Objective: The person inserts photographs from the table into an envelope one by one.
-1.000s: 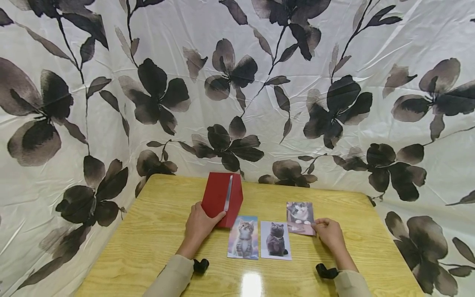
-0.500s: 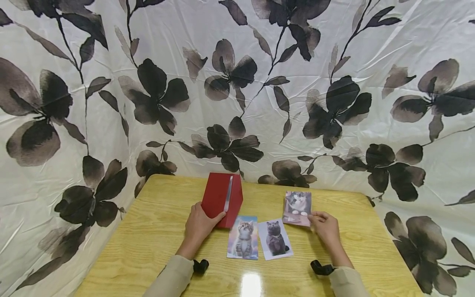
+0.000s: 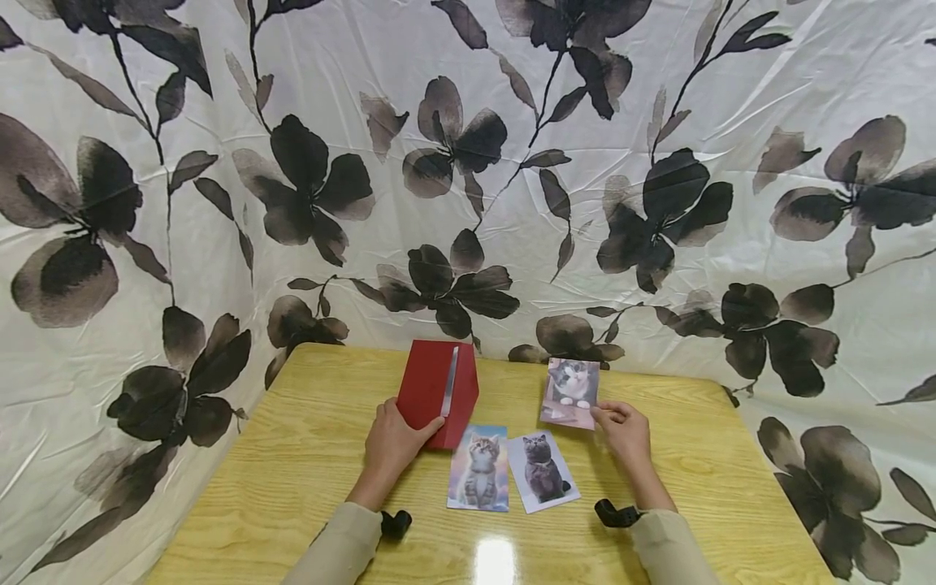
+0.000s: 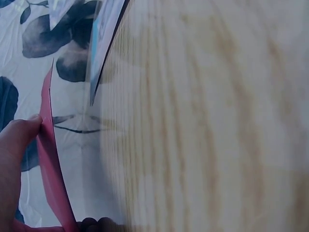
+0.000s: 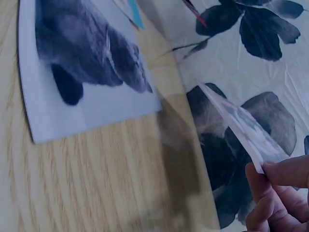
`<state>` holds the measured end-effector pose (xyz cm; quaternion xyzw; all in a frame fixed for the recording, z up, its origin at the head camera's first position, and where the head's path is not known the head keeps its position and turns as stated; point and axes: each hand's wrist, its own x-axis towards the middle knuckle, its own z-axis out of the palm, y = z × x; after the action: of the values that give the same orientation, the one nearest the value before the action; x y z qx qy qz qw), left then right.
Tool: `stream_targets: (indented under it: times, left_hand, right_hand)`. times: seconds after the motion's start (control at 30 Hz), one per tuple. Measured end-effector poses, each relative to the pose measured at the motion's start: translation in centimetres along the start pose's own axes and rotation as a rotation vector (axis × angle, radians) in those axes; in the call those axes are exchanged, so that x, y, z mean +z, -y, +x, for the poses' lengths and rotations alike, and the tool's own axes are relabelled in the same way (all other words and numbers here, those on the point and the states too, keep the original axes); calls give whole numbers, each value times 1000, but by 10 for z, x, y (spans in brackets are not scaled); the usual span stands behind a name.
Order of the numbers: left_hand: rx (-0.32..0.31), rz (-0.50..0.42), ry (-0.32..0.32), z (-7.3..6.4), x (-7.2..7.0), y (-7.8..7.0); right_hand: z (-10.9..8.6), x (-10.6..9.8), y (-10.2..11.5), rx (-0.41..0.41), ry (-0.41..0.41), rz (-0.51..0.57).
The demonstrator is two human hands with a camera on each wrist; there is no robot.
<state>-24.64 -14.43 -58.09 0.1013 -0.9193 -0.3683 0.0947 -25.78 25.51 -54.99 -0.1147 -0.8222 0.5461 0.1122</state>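
My left hand [image 3: 395, 439] grips the near end of a red envelope [image 3: 431, 378], thumb on top; its flap side faces right and a pale strip runs along it. In the left wrist view the envelope [image 4: 52, 159] is seen edge-on. Between thumb and fingers, my right hand [image 3: 625, 435] pinches the lower right corner of a cat photo card [image 3: 570, 394], black-and-white cat, raised above the table. The right wrist view shows that card [image 5: 246, 123] tilted. On the table lie a tabby kitten card [image 3: 478, 471] and, slightly turned beside it, a grey cat card [image 3: 543, 471].
The wooden table [image 3: 292, 487] has its far edge just beyond the envelope and the raised card. A floral cloth [image 3: 541, 187] hangs behind the table and along its sides. Black cameras [image 3: 396, 525] sit at both wrists.
My right hand has lifted the black-and-white cat card and carried it away from me and to the left. The grey cat card has turned a little. My left hand stays with the envelope.
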Motion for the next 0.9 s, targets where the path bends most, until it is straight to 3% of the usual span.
stream_targets:
  times: [0.9]
  left_hand:
    - [-3, 4, 8, -3, -1, -4]
  right_hand:
    - [1, 76, 36, -26, 107, 163]
